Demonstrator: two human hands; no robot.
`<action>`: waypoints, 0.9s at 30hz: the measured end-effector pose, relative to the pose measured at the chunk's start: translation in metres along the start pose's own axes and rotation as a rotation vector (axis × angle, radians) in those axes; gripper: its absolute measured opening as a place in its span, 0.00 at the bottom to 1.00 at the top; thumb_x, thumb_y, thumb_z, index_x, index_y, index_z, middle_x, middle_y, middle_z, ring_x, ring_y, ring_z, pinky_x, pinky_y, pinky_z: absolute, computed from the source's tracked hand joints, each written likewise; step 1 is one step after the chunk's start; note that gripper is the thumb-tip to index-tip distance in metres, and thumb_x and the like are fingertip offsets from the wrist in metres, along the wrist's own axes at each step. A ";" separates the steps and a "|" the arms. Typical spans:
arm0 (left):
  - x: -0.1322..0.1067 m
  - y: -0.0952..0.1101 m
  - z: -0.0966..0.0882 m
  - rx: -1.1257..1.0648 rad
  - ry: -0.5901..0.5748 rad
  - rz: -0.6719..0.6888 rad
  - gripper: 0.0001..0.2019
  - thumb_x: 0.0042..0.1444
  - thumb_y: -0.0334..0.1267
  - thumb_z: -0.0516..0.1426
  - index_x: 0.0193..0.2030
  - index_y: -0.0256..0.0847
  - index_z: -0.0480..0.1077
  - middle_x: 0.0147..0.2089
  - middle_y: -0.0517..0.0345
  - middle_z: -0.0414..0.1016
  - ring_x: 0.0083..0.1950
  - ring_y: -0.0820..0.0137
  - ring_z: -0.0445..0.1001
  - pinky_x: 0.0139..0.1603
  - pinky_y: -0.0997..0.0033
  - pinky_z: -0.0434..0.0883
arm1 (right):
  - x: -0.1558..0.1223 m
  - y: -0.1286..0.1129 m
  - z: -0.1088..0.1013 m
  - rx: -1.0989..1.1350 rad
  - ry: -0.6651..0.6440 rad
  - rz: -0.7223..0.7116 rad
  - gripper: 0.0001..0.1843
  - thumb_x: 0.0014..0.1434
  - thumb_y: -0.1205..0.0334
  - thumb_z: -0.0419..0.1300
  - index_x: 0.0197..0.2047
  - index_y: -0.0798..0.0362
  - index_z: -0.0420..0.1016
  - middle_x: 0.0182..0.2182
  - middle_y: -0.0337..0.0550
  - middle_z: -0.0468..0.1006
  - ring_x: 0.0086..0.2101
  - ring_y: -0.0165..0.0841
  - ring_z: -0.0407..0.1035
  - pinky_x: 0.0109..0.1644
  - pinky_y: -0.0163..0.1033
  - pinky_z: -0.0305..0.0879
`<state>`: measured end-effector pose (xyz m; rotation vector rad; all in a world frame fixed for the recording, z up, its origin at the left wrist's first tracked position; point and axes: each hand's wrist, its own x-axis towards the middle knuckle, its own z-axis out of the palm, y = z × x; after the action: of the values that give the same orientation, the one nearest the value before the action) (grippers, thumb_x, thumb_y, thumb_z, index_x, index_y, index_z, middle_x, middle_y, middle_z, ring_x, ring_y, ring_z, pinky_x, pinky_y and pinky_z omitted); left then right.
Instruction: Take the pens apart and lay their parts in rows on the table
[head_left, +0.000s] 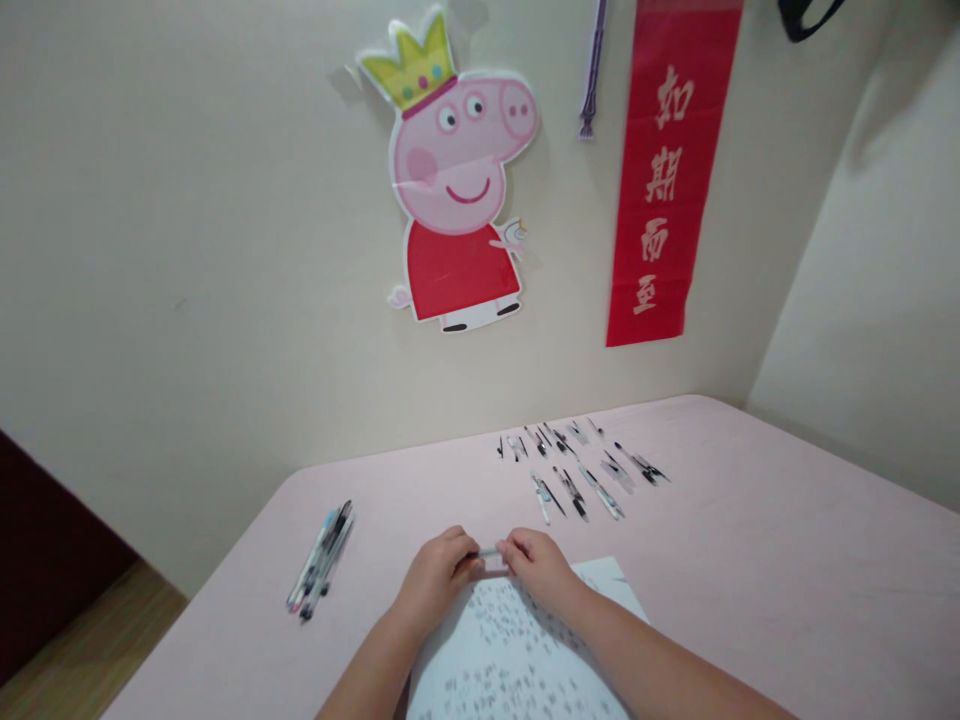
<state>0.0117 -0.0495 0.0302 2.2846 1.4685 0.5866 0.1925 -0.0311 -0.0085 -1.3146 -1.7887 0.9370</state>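
Between my two hands is a thin, pale pen (490, 552), held level just past the top edge of the paper. My left hand (444, 570) is closed on its dark left end. The fingers of my right hand (538, 562) pinch its other end, which they cover. Only a short middle part of the pen shows. Below my wrists lies a white sheet of paper (517, 660) covered in handwritten characters, partly hidden by my right forearm.
On the pink tabletop (750, 560), a bundle of pens (322, 560) lies at left. Several pens and pen parts (574, 490) are laid out in rows at the back right. Behind the table, the wall carries a cartoon pig cutout (461, 190) and a red banner (660, 180).
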 end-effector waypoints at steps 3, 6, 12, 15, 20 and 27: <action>0.001 -0.003 -0.002 0.007 -0.034 0.011 0.08 0.56 0.37 0.52 0.33 0.41 0.73 0.33 0.58 0.70 0.35 0.72 0.68 0.35 0.75 0.60 | 0.000 0.000 0.000 0.043 -0.006 -0.009 0.14 0.55 0.59 0.52 0.20 0.53 0.63 0.18 0.34 0.62 0.23 0.29 0.58 0.28 0.33 0.50; 0.003 -0.007 -0.002 0.029 -0.074 0.024 0.11 0.59 0.39 0.50 0.31 0.40 0.73 0.32 0.58 0.72 0.36 0.71 0.69 0.36 0.74 0.60 | 0.000 0.001 0.000 0.082 -0.006 -0.044 0.11 0.54 0.60 0.54 0.22 0.53 0.63 0.19 0.33 0.61 0.24 0.28 0.57 0.28 0.33 0.49; 0.002 -0.010 -0.002 0.070 -0.059 0.011 0.12 0.60 0.40 0.49 0.36 0.41 0.73 0.35 0.56 0.73 0.38 0.70 0.69 0.38 0.74 0.62 | -0.001 0.000 0.000 0.189 -0.022 -0.054 0.02 0.50 0.67 0.56 0.26 0.53 0.65 0.22 0.33 0.64 0.26 0.28 0.59 0.30 0.32 0.54; 0.001 -0.008 -0.003 0.090 -0.050 0.014 0.13 0.60 0.40 0.49 0.37 0.41 0.73 0.36 0.55 0.72 0.38 0.70 0.69 0.37 0.74 0.62 | -0.001 -0.001 -0.001 0.236 -0.034 -0.067 0.03 0.48 0.69 0.57 0.29 0.53 0.66 0.23 0.34 0.66 0.27 0.29 0.60 0.31 0.32 0.56; 0.000 -0.004 -0.005 0.103 -0.014 0.022 0.11 0.59 0.38 0.49 0.38 0.42 0.73 0.36 0.54 0.72 0.38 0.69 0.70 0.37 0.73 0.63 | 0.000 -0.001 -0.003 0.137 -0.006 -0.094 0.09 0.56 0.58 0.55 0.30 0.54 0.70 0.24 0.36 0.68 0.27 0.30 0.61 0.31 0.33 0.55; 0.001 -0.006 -0.004 0.122 -0.020 0.033 0.11 0.59 0.35 0.49 0.38 0.41 0.73 0.37 0.54 0.72 0.38 0.69 0.69 0.37 0.74 0.63 | -0.001 0.004 -0.002 -0.095 -0.008 -0.099 0.11 0.56 0.62 0.54 0.24 0.54 0.70 0.22 0.37 0.68 0.26 0.29 0.61 0.31 0.34 0.52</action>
<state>0.0054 -0.0459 0.0313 2.4041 1.4986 0.4944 0.1963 -0.0313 -0.0109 -1.2687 -1.9067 0.8130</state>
